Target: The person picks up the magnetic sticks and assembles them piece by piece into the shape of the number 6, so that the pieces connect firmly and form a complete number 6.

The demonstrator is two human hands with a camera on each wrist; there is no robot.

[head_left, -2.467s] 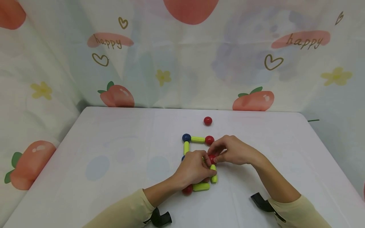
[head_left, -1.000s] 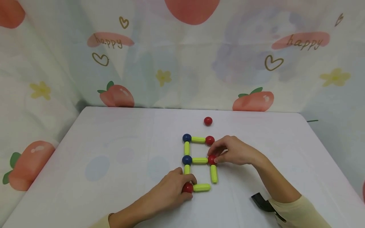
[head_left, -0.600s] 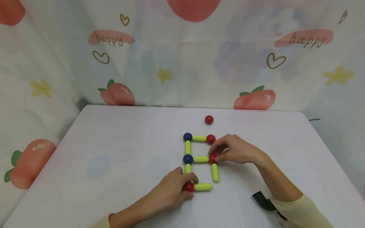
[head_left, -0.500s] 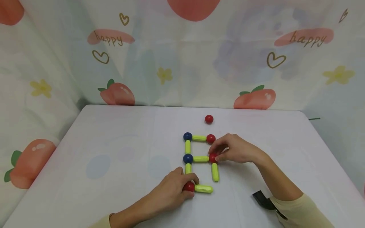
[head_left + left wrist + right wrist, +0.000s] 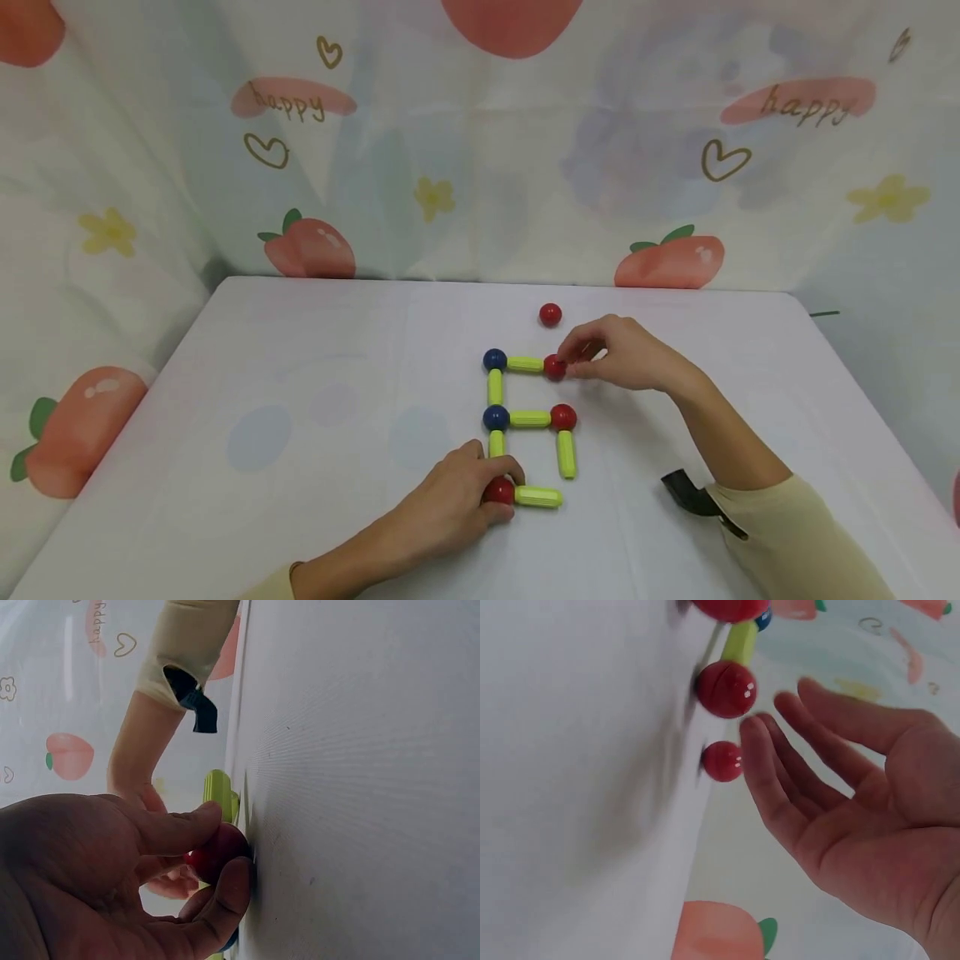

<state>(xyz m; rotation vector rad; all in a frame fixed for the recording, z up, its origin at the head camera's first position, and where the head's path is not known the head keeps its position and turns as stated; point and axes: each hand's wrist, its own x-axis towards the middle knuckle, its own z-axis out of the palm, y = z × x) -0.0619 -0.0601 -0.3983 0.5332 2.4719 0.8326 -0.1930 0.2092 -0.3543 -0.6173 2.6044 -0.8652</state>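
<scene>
In the head view, my left hand (image 5: 457, 500) pinches the lower-left red ball (image 5: 499, 491) of a flat figure made of balls and lime-green rods. The left wrist view shows thumb and finger on either side of that red ball (image 5: 217, 853). My right hand (image 5: 626, 354) is beside the upper-right red ball (image 5: 554, 367). Seen from the right wrist, its fingers are spread and a small gap separates them from the red ball (image 5: 726, 689). Two blue balls (image 5: 495, 417) form the figure's left side. Another red ball (image 5: 563, 417) joins a sideways rod (image 5: 529, 419) and a downward rod (image 5: 566, 454).
A loose red ball (image 5: 551, 314) lies beyond the figure on the white table (image 5: 337, 375). The bottom rod (image 5: 538, 497) extends right from the held ball, its right end bare. A patterned cloth (image 5: 480, 167) hangs behind the table.
My left hand has moved from the figure's middle to its lower-left ball. The right hand has let go of the middle red ball and moved away to the upper-right one.
</scene>
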